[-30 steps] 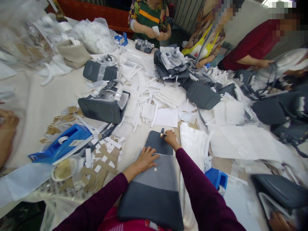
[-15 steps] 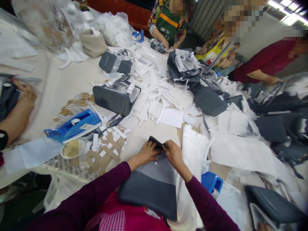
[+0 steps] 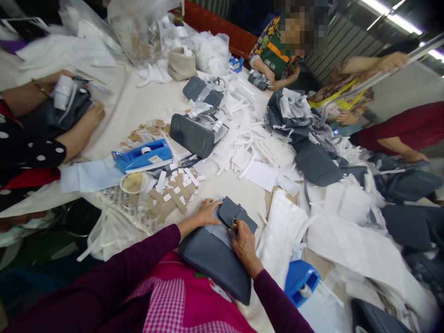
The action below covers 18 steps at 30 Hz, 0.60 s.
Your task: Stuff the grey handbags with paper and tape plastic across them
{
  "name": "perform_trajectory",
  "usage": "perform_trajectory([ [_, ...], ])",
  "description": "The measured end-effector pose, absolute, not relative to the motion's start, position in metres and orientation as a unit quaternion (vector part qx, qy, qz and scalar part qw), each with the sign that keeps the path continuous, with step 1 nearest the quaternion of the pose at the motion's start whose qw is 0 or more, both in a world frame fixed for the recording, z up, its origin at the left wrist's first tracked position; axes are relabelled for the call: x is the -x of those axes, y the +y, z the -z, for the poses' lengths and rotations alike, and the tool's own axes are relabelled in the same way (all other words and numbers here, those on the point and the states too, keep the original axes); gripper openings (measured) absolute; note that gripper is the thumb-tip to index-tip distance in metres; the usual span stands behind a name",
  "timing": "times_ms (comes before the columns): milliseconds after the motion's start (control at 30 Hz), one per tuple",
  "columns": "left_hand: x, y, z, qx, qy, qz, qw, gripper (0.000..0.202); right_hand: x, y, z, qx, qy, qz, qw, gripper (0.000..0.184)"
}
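Observation:
A dark blue-grey handbag (image 3: pixel 217 259) lies at the table's near edge, against the pink apron. Its upper part is folded over, so a small flap-like panel (image 3: pixel 231 210) with a narrow strap faces up. My left hand (image 3: pixel 207 213) grips the bag at the panel's left side, thumb below and fingers partly hidden. With bent, pinched fingers, my right hand (image 3: pixel 245 245) holds a small gold-coloured metal clasp (image 3: pixel 234 223) at the strap's end. Pale grey lining paper shows between the panel and the bag's body.
Left of the bag lie cardboard and white strips (image 3: pixel 176 192), a round tub (image 3: pixel 133 183) and a blue tape dispenser (image 3: pixel 144 155). Another blue dispenser (image 3: pixel 301 282) stands right, beside white cloth (image 3: pixel 282 224). Several more grey bags (image 3: pixel 192 134) sit farther back. Co-workers' hands (image 3: pixel 83 125) work nearby.
The bag's upper part has turned over, so the panel and strap now face up. My right hand has moved down to the clasp; my left hand has shifted to the panel's left side.

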<state>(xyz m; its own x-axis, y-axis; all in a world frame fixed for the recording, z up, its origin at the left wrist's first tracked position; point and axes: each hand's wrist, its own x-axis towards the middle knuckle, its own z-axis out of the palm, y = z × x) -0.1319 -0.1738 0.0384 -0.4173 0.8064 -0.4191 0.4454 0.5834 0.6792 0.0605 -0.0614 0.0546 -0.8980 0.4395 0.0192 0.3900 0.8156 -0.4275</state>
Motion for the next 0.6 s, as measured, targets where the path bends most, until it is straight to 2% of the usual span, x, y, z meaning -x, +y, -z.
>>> perform_trajectory([
  [100,0.125,-0.179,-0.04,-0.352,0.815,-0.247,0.387,0.093,-0.057,-0.06,-0.062,0.212,-0.957,-0.197,0.008,0.019],
  [267,0.122,-0.18,-0.034,-0.332,0.811,-0.264,0.404,0.095,-0.05,-0.044,-0.073,0.22,-0.909,-0.351,-0.05,0.021],
  [600,0.124,-0.184,-0.023,-0.344,0.781,-0.301,0.425,0.098,-0.043,-0.016,-0.059,0.23,-0.793,-0.532,-0.188,0.04],
])
